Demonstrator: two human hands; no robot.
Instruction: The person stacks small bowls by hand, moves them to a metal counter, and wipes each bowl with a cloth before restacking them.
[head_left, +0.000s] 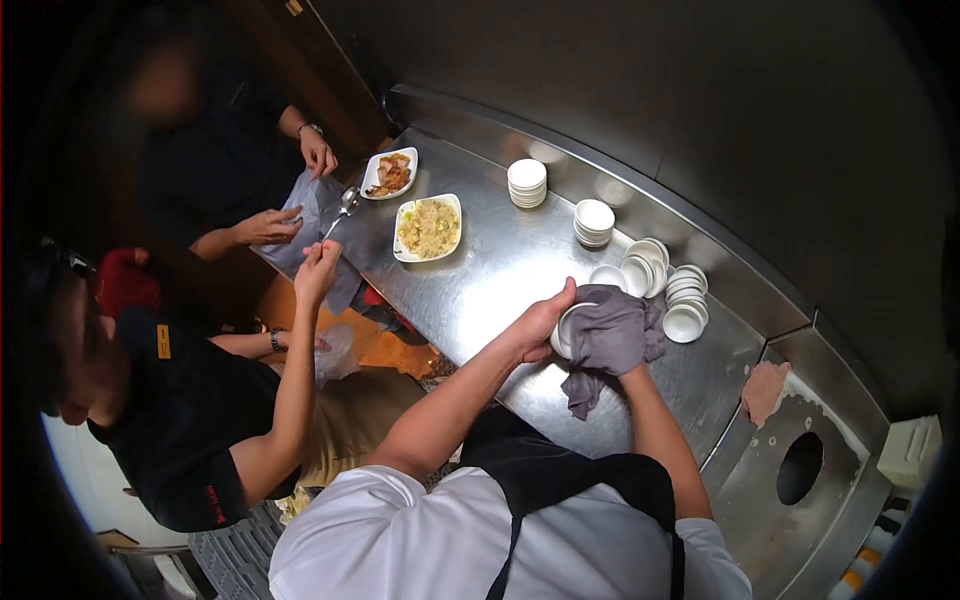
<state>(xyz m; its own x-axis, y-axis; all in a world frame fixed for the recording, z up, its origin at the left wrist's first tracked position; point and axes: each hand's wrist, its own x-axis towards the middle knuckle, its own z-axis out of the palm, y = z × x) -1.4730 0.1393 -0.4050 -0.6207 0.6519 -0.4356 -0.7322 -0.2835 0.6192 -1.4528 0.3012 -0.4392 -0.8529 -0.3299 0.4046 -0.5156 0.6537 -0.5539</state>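
My left hand (543,322) grips the rim of a white bowl (565,335) above the steel counter, thumb on top. A grey cloth (612,332) covers much of that bowl and hangs down below it. My right hand is under the cloth; only its wrist edge (634,376) shows, and its fingers are hidden. Just beyond the cloth lie small white bowls (638,274), some tipped on their sides, and a leaning row of more bowls (684,321). Two upright stacks, one of small dishes (527,182) and another (594,222), stand farther back.
The steel counter (480,290) holds a plate of fried rice (428,229) and a plate of meat (389,174). At left, one person holds a spoon (345,203); another handles a plastic bag (305,215). A pink cloth (765,392) lies near a round hole at right.
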